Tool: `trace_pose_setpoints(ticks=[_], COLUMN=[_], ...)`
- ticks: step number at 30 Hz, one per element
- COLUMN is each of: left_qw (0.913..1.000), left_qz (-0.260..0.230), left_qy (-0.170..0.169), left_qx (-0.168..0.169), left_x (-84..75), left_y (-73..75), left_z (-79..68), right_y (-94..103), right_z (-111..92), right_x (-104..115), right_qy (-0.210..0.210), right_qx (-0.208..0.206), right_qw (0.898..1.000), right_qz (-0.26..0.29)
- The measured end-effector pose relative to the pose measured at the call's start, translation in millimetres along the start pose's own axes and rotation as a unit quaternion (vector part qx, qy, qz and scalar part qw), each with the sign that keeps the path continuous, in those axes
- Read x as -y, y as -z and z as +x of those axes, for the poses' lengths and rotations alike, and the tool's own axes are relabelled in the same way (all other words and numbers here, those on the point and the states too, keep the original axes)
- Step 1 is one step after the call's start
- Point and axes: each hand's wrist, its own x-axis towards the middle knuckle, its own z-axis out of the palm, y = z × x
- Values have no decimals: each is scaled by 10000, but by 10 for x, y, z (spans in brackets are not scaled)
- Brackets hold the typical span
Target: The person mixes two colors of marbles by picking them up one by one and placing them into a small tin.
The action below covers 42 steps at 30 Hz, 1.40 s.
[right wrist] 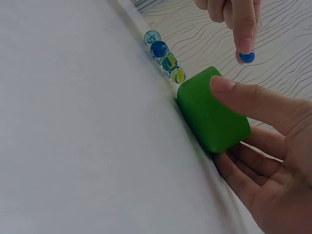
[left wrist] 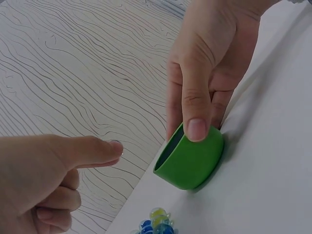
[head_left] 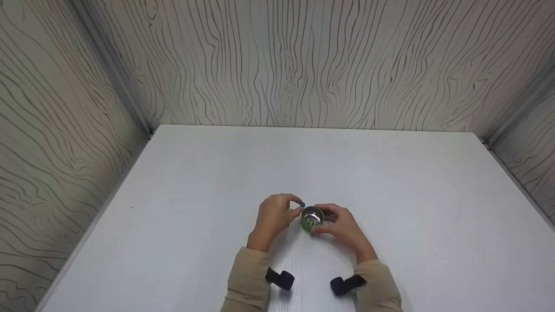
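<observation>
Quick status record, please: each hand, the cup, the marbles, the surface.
left hand: pinches a blue marble outside the cup, near its rim
right hand: grips the cup's side
green cup: upright, mouth up; shiny inside, contents unclear
loose marbles: at least four, clustered beside the cup, blue and yellow tones
table: white

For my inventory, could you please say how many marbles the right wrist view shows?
5 visible: one marble in the left hand, four marbles beside the green cup; others may be hidden.

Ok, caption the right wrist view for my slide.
Right hand grips a green cup; left hand pinches a blue marble.
</observation>
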Motion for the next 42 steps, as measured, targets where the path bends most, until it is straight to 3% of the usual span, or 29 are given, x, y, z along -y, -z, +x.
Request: trace_pose_setpoints(ticks=[17,30,42], left_qw=[9992,9990,9990], left_qz=[389,368,424], left_qy=[-58,-262,-126], left_qx=[43,29,61], left_x=[-72,-65,-51], left_y=[-71,-104,-159], left_z=[0,-20,4], right_y=[-4,-2,2], right_z=[0,-5,8], right_x=[0,28,11], right_qy=[-21,31,29], right_qx=[-45,7,6], right_qw=[10000,10000,10000], right_qz=[19,-82,-11])
